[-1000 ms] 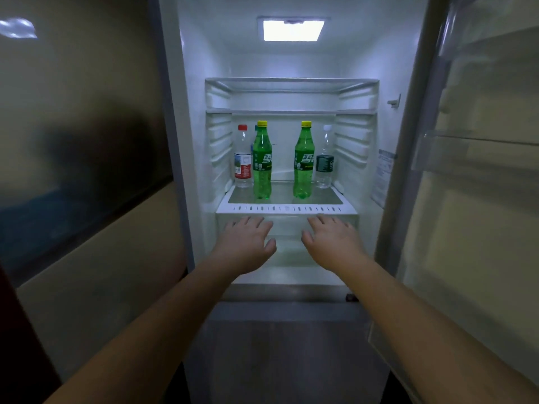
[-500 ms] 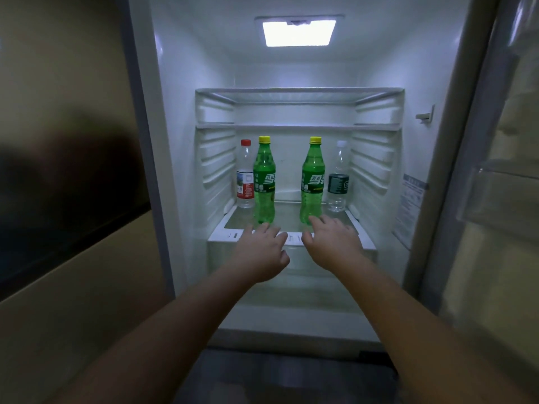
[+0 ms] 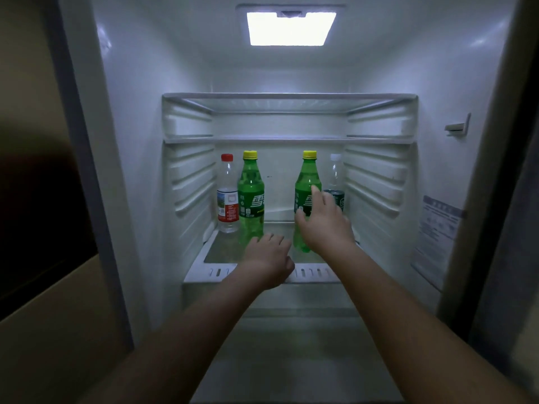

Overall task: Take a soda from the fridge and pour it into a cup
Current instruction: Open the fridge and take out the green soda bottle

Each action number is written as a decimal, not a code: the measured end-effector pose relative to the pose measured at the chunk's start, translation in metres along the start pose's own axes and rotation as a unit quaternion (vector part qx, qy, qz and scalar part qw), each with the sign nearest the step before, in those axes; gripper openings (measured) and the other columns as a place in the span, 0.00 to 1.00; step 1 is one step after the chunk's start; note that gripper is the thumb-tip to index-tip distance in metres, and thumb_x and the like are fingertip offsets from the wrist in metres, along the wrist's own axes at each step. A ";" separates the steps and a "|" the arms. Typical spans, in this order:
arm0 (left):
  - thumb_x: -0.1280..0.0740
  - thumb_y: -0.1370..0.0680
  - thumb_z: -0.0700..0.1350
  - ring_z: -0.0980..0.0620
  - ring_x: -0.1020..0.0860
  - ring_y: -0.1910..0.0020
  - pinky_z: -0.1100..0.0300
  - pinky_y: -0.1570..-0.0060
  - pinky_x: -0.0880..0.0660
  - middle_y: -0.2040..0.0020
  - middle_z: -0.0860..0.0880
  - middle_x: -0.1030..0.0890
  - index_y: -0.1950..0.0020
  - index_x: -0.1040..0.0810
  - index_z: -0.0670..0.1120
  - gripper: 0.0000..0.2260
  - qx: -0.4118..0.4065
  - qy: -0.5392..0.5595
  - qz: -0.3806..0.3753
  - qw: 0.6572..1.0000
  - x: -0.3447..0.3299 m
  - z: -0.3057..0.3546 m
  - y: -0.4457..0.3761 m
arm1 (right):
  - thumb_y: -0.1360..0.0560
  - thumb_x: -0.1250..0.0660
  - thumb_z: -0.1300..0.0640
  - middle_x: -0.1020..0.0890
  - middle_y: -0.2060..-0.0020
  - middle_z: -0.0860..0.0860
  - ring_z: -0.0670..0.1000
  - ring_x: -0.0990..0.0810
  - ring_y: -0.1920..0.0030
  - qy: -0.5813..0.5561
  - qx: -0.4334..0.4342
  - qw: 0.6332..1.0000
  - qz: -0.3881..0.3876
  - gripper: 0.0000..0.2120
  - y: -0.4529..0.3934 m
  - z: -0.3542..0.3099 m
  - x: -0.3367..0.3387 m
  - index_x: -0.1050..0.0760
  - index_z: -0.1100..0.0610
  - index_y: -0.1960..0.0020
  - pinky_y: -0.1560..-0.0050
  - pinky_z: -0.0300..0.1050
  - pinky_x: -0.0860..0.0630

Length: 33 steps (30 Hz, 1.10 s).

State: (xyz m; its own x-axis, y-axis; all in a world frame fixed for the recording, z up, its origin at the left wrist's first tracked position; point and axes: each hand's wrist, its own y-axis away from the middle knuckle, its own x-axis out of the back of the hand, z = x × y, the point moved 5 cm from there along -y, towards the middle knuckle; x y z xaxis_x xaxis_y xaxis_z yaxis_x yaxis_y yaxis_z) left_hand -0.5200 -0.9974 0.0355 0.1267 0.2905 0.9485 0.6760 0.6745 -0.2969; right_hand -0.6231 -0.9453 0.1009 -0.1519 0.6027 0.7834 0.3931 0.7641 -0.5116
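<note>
Two green soda bottles with yellow caps stand upright on the fridge shelf. The left soda bottle is untouched. My right hand is spread around the front of the right soda bottle, thumb on its left side and fingers reaching past its right side, not closed on it. My left hand hovers palm down over the shelf's front edge, fingers relaxed, holding nothing. No cup is in view.
A clear water bottle with a red cap stands left of the sodas. Another clear bottle with a dark label stands behind my right hand. An empty glass shelf is above, and the open door is at right.
I have come closer to the fridge. My right hand rose from the shelf edge and reached around the right soda bottle. My left hand moved forward over the shelf front.
</note>
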 end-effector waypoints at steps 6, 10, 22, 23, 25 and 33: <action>0.44 0.21 0.49 0.49 0.32 0.31 0.51 0.37 0.32 0.29 0.48 0.30 0.25 0.36 0.47 0.23 -0.029 0.058 0.062 0.996 -0.014 -0.011 -0.020 | 0.23 0.39 0.46 0.46 0.25 0.57 0.59 0.38 0.29 -0.087 -0.067 0.993 0.036 0.38 -0.041 0.011 -0.013 0.55 0.54 0.22 0.33 0.57 0.35; 0.43 0.22 0.47 0.48 0.29 0.35 0.53 0.39 0.29 0.31 0.46 0.28 0.27 0.33 0.44 0.23 -0.035 0.099 0.082 0.991 -0.024 -0.016 -0.029 | 0.26 0.35 0.39 0.44 0.25 0.60 0.62 0.38 0.28 -0.092 -0.067 0.992 0.054 0.45 -0.060 0.021 -0.023 0.57 0.56 0.22 0.32 0.59 0.37; 0.41 0.21 0.49 0.47 0.24 0.43 0.52 0.42 0.25 0.33 0.43 0.26 0.26 0.35 0.48 0.23 0.183 0.588 -0.030 0.787 -0.045 -0.018 -0.050 | 0.32 0.26 0.42 0.23 0.39 0.55 0.57 0.23 0.41 -0.250 -0.127 0.959 0.028 0.40 -0.089 0.033 -0.042 0.39 0.55 0.28 0.46 0.49 0.25; 0.41 0.22 0.49 0.46 0.24 0.43 0.51 0.40 0.26 0.38 0.42 0.24 0.30 0.31 0.44 0.21 0.216 0.646 -0.038 0.731 -0.048 -0.019 -0.054 | 0.32 0.26 0.42 0.22 0.40 0.55 0.57 0.23 0.42 -0.251 -0.128 0.959 0.034 0.38 -0.089 0.033 -0.042 0.37 0.56 0.30 0.46 0.49 0.24; 0.42 0.20 0.45 0.48 0.23 0.46 0.56 0.42 0.25 0.47 0.44 0.23 0.39 0.29 0.40 0.12 0.261 0.733 -0.036 0.628 -0.046 -0.020 -0.057 | 0.32 0.25 0.43 0.21 0.43 0.54 0.56 0.22 0.45 -0.253 -0.126 0.958 0.041 0.34 -0.090 0.033 -0.041 0.33 0.56 0.34 0.47 0.48 0.24; 0.42 0.18 0.46 0.43 0.23 0.41 0.51 0.37 0.25 0.39 0.38 0.23 0.33 0.29 0.40 0.16 0.308 0.771 -0.060 0.554 -0.047 -0.016 -0.053 | 0.33 0.26 0.41 0.20 0.49 0.53 0.55 0.21 0.49 -0.273 -0.118 0.953 0.053 0.31 -0.088 0.034 -0.034 0.31 0.57 0.38 0.47 0.52 0.22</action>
State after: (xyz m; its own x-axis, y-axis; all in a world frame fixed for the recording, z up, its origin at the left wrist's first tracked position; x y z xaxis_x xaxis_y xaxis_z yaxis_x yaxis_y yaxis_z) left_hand -0.5497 -1.0575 0.0087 0.8986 -0.3859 -0.2088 0.4304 0.8678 0.2484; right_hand -0.6834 -1.0254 0.1074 -0.5236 0.7532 0.3981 0.6157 0.6575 -0.4343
